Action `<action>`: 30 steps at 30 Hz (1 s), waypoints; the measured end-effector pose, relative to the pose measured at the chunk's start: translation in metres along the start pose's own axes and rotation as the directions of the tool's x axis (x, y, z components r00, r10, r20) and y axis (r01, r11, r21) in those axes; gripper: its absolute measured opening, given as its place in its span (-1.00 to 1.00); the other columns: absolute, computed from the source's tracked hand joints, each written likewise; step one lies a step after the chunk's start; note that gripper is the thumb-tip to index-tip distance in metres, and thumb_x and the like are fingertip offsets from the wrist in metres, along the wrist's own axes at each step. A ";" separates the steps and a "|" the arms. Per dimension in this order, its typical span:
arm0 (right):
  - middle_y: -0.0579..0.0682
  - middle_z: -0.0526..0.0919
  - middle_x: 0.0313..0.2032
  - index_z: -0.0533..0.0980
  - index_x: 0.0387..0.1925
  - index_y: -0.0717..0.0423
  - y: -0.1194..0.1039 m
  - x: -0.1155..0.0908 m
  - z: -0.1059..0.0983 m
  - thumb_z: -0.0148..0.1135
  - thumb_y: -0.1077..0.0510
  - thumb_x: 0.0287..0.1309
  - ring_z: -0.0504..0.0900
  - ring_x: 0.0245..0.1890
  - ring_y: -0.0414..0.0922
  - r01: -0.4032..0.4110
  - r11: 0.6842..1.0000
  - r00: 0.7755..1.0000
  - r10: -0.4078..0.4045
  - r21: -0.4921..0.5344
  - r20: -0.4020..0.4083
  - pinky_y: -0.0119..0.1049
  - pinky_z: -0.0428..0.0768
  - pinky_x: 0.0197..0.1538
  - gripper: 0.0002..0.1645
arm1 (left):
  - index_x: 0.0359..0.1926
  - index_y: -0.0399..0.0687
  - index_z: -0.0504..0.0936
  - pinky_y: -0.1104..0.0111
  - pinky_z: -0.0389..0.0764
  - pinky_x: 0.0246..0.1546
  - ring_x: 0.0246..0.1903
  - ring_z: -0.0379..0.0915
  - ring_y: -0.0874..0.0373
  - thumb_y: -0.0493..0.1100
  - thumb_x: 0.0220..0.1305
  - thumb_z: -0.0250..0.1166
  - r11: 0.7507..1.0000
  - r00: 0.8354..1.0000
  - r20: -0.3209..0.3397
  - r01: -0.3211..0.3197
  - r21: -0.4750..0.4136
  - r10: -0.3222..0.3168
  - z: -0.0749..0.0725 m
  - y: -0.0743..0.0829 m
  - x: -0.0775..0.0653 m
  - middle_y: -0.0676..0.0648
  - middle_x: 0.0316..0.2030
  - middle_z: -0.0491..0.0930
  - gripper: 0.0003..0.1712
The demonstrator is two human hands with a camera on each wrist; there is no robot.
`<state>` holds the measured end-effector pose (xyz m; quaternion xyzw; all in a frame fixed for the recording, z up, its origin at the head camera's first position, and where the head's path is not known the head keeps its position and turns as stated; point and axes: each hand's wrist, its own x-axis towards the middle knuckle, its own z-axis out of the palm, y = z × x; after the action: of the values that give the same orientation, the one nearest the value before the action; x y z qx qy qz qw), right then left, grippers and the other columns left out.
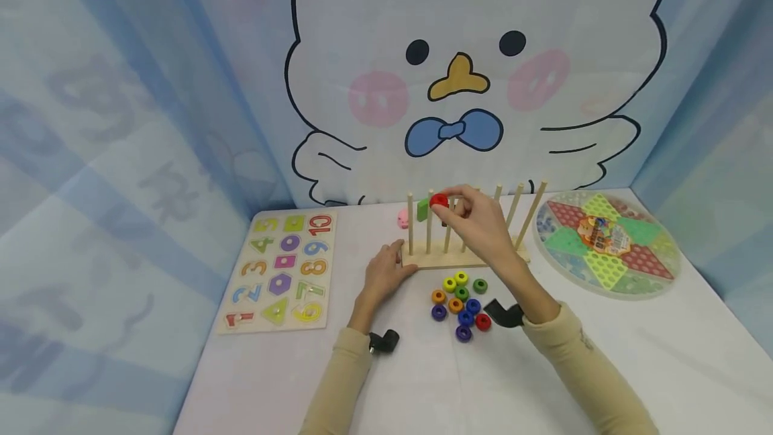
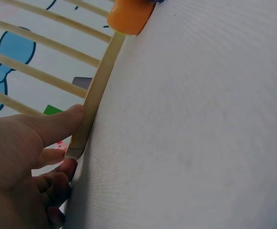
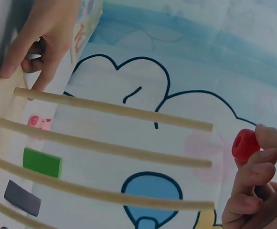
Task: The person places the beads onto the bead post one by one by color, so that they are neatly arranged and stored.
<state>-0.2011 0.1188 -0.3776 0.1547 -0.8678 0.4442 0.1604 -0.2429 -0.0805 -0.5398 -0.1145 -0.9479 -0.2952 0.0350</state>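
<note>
My right hand (image 1: 483, 227) pinches a red ring bead (image 1: 439, 201) between thumb and fingertips, up near the tops of the left-hand pegs. The hole in that bead (image 3: 246, 145) shows in the right wrist view, apart from the peg tips. A wooden peg stand (image 1: 443, 260) with a row of upright, bare pegs stands at the back of the table. With thumb in front and fingers behind, my left hand (image 1: 385, 270) grips the left end of its base (image 2: 96, 98). In front of the stand lie loose ring beads, among them a red bead (image 1: 483, 322) and a blue bead (image 1: 466, 317).
A number puzzle board (image 1: 279, 274) lies at the left. To the right is a round Chinese checkers board (image 1: 606, 245). Behind the pegs stand a green block (image 3: 42, 163), a dark block (image 3: 22, 198) and a small pink pig figure (image 3: 39, 121). A patterned curtain (image 1: 459, 173) closes off the back.
</note>
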 end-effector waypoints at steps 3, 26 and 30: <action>-0.08 0.41 -0.74 0.55 0.01 0.07 -0.009 0.023 0.016 0.26 -0.17 0.16 0.30 -0.75 -0.12 0.015 1.000 1.000 -0.015 0.022 0.014 -0.29 0.23 -0.65 -0.49 | 0.25 -0.15 0.42 0.35 0.32 -0.46 -0.47 0.28 0.18 0.18 0.07 0.38 1.000 1.000 -0.008 -0.009 0.004 0.009 0.001 -0.002 -0.002 0.02 -0.42 0.39 -0.20; -0.10 0.32 -0.77 0.46 0.07 0.14 0.070 -0.094 0.002 0.32 -0.07 0.13 0.20 -0.80 -0.21 -0.483 0.873 0.842 0.439 0.074 0.315 -0.35 0.17 -0.71 -0.44 | 0.32 -0.12 0.35 0.35 0.28 -0.41 -0.43 0.26 0.19 0.15 0.11 0.36 0.998 0.998 0.034 0.052 0.034 -0.053 0.002 -0.003 -0.002 0.05 -0.40 0.36 -0.18; -0.09 0.40 -0.70 0.31 0.11 0.28 0.095 -0.130 0.004 0.45 0.06 -0.05 0.28 -0.71 -0.22 -0.534 0.844 0.765 0.508 -0.052 0.395 -0.36 0.23 -0.63 -0.24 | 0.32 -0.12 0.35 0.37 0.29 -0.42 -0.44 0.26 0.20 0.18 0.11 0.35 0.998 0.998 0.040 0.037 0.047 -0.039 0.004 -0.001 -0.001 0.05 -0.41 0.36 -0.16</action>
<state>-0.1235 0.1843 -0.5023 -0.0012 -0.8760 0.4579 -0.1518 -0.2422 -0.0795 -0.5435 -0.1015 -0.9570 -0.2716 0.0123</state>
